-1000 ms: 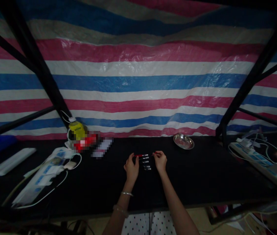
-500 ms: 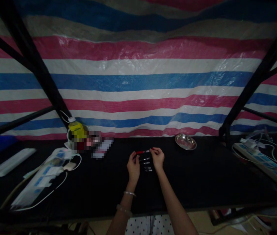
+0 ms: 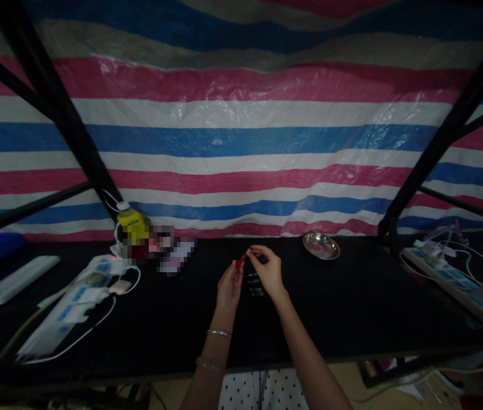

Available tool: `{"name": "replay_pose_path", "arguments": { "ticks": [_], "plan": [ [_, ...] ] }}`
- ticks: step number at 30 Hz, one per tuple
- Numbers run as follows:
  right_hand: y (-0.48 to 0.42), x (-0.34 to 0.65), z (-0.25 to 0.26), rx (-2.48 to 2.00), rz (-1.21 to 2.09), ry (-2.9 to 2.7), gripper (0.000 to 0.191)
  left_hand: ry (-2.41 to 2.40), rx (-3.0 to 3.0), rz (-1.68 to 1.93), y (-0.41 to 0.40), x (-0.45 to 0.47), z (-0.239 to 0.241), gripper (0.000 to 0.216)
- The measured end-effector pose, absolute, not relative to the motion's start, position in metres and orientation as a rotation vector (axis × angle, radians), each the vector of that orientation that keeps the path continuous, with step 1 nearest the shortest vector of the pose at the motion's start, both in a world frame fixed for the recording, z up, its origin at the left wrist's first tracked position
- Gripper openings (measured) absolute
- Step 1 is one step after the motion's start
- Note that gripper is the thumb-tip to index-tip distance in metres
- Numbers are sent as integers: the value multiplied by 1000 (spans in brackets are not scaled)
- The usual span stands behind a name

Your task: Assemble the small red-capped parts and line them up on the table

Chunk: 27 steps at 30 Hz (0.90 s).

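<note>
My left hand [image 3: 228,289] is closed around the lower part of a slim red tool with a silvery end [image 3: 240,261], held tilted above the table. The fingertips of my right hand [image 3: 267,269] pinch its silvery upper end. Just below the hands, several small dark pieces with silvery parts [image 3: 257,292] lie in a column on the black table [image 3: 331,319]. My right hand partly covers the upper ones. Their exact kind is too small and dark to tell.
A round metal dish [image 3: 321,246] stands at the back right. Leftward are a phone-like item [image 3: 177,255], a yellow-labelled bottle [image 3: 132,225] and a power strip with cables [image 3: 68,304]. Another power strip [image 3: 459,279] lies at the right. Black posts flank a striped tarp [image 3: 241,136].
The red tool has turned from nearly level to tilted, its silvery end up. My right hand has moved up and left, closer to my left hand, and now covers some small pieces.
</note>
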State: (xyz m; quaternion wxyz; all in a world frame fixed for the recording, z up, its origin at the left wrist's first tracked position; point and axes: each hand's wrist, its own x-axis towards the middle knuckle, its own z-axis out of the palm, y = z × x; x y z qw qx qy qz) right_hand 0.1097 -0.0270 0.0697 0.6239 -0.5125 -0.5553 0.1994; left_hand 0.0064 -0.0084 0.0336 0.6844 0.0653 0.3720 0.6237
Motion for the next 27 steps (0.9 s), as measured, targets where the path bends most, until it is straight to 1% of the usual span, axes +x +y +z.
{"name": "replay_pose_path", "arguments": {
  "ticks": [2,5,7,10,13,16,21,24,27],
  "plan": [
    [-28,110,78,-1216,415,-1365,18,833,148,1345,-9,6,32,18],
    [-27,112,86,-1230,409,-1499,22,864,165,1316,-10,6,29,17],
    [-24,115,87,-1206,405,-1585,25,893,178,1326,-10,5,26,16],
    [-16,122,81,-1186,403,-1665,21,914,212,1348,-8,1,22,13],
    [-6,134,67,-1226,478,-1637,19,928,240,1365,-2,-7,17,14],
    [5,145,47,-1216,625,-1596,19,973,341,1382,5,-19,11,14],
    [14,151,10,-1142,893,-1361,27,1079,583,1396,12,-35,-3,18],
    [17,150,-11,-1138,959,-1277,30,1241,753,1320,14,-36,-8,17],
    [19,152,-27,-1159,968,-1266,29,1382,910,1313,15,-35,-7,17]
  ]
}}
